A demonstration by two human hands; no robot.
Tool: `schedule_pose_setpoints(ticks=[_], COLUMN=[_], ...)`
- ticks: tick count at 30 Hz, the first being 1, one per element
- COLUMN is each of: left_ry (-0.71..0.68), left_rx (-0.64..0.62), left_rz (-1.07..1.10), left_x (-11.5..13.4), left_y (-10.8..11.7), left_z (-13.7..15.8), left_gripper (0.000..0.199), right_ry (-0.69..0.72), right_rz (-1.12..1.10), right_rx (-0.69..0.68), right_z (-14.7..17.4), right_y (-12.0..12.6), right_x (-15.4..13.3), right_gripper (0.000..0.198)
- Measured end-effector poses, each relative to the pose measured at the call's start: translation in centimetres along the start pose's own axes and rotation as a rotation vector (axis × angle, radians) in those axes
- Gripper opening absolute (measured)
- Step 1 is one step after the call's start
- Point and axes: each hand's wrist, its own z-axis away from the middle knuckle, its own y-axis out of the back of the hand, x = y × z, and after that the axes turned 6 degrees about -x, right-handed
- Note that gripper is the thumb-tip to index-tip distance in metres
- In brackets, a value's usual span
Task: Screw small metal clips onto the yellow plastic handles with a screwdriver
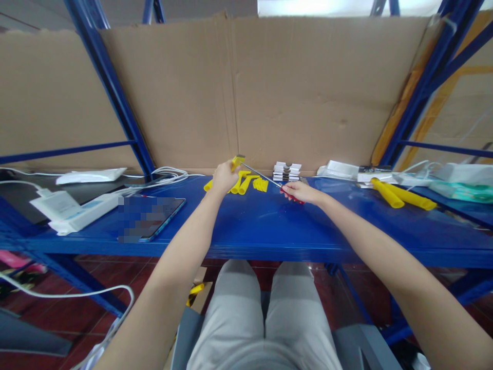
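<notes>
My left hand [225,177] is closed around a yellow plastic scraper-like piece [238,162], held up above the back of the blue table. Its top edge looks dark. My right hand [302,191] grips the red handle of a screwdriver [265,177], whose metal shaft slants up and left with the tip close to the yellow piece. Whether the tip touches it, I cannot tell. Under and beside my left hand lie several yellow tube handles [244,186]. Small yellow parts [261,184] form a little pile to their right. Behind my right hand stands a stack of white and dark pieces [286,171].
On the left of the blue table [265,231] are a phone [154,218], a white power strip [88,211] and coiled white cables [171,176]. Two yellow tubes [402,195] lie on the right near white packets [337,169]. Cardboard [308,92] walls the back between blue posts.
</notes>
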Motion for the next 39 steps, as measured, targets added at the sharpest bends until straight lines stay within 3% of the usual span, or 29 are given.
schedule_pose_setpoints(ticks=[4,9,13,17,23,30,36,39], left_ry=[0.012,0.003,-0.001,-0.022,-0.052,-0.075,-0.072,-0.052], left_rx=[-0.011,-0.007,-0.002,-0.005,-0.008,-0.009,0.006,0.016], left_rz=[-0.010,-0.020,-0.025,-0.025,-0.006,-0.006,-0.036,-0.040], left_x=[0.0,0.1,0.0,-0.3,-0.3,-0.3,0.0,0.1], left_y=[-0.1,-0.2,-0.1,-0.2,-0.4,-0.5,-0.6,-0.5], left_z=[0.0,0.0,0.0,-0.1,-0.2,-0.3,-0.1,0.0], left_gripper=[0.033,0.033,0.033,0.034,0.033,0.032,0.031,0.031], right_ry=[0.044,0.067,0.040,0.047,0.110,0.186,0.138,0.104], right_rz=[0.007,-0.033,0.045,0.124,0.062,0.029,0.058,0.074], right_rx=[0.019,0.111,0.055,0.039,0.171,0.168,0.216,0.147], right_z=[0.0,0.0,0.1,0.3,-0.5,-1.3,-1.4,-1.3], right_y=[-0.2,-0.7,-0.5,-0.2,-0.4,-0.2,-0.4,-0.2], right_x=[0.3,0.4,-0.1,-0.3,1.5,3.0,2.8,2.4], right_gripper=[0.016,0.022,0.012,0.018,0.012,0.019,0.019,0.015])
